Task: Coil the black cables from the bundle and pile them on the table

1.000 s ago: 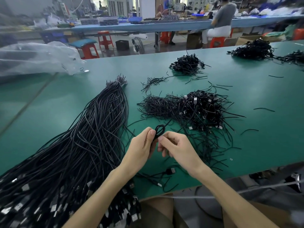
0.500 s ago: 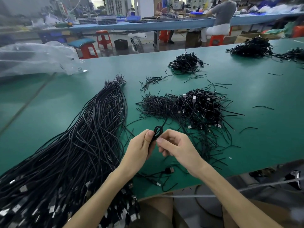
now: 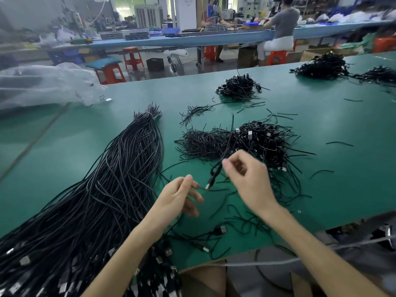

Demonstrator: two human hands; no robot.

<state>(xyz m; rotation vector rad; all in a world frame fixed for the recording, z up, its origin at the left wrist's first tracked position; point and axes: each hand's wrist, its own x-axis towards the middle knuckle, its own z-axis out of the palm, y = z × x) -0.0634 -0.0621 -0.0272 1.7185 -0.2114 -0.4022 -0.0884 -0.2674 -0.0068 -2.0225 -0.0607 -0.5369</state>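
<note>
A long bundle of straight black cables (image 3: 107, 189) lies on the left of the green table (image 3: 342, 168), its plug ends hanging over the front edge. My right hand (image 3: 248, 181) pinches a small coiled black cable (image 3: 216, 170) above the table, its silver plug dangling downwards. Just left of that plug hovers my left hand (image 3: 177, 198), fingers loosely curled and holding nothing. Behind the hands is the pile of coiled cables (image 3: 261, 144).
A heap of thin black ties (image 3: 201, 144) lies left of the pile. More cable piles sit further back (image 3: 240, 85) and at the far right (image 3: 323, 65). A clear plastic bag (image 3: 42, 84) is at the far left. A loose cable (image 3: 220, 230) lies near the front edge.
The hands have come apart. My left hand let go of the coil and dropped back; my right hand carried the coil up and to the right, toward the pile.
</note>
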